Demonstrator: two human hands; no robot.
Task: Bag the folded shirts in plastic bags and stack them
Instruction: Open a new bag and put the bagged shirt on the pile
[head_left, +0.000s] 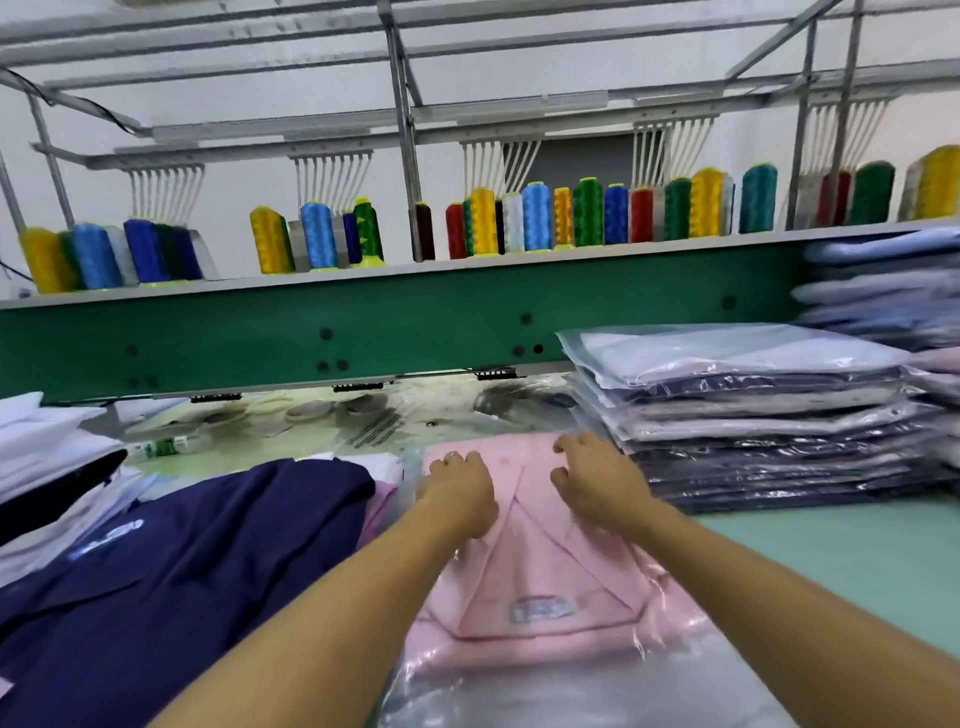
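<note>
A folded pink shirt (535, 566) lies in front of me inside a clear plastic bag (519, 691), collar towards me. My left hand (460, 496) rests on the shirt's far left part, fingers bent, a ring on one finger. My right hand (597, 483) lies on its far right part with fingers curled over the far edge. Whether either hand pinches the plastic is unclear. To the right stands a tall stack of bagged shirts (753, 415).
Navy shirts (182, 571) lie loose at my left, with white garments (47, 452) beyond them. More folded shirts (883, 291) pile up at the far right. A green machine beam (363, 327) carrying thread cones (535, 218) runs across the back. Pale green tabletop (831, 561) shows at right.
</note>
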